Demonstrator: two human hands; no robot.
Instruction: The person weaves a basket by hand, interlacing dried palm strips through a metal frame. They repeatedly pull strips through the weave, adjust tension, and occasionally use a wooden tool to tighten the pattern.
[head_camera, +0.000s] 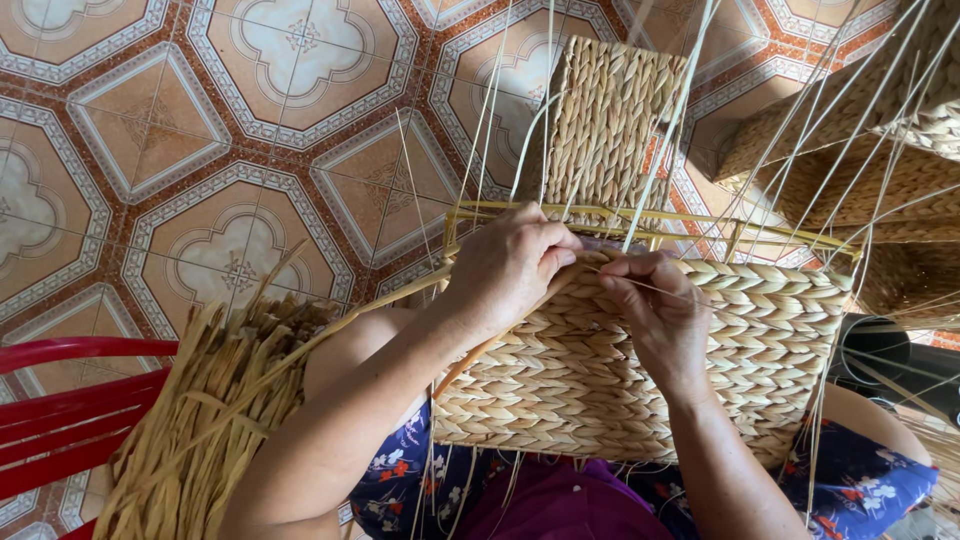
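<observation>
Both hands work the top edge of a tan woven straw basket (620, 370): left hand (510, 265) fingers curled gripping a flat straw strand (455, 365), right hand (655, 305) at three o'clock pinching a thin fibre (640, 287).

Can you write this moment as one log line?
left hand: gripping rim of tan woven straw basket | right hand: pinching thin straw strand | basket: on lap

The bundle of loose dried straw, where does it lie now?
The bundle of dried straw lies at lower left, beside the left forearm, over a red chair.
</observation>
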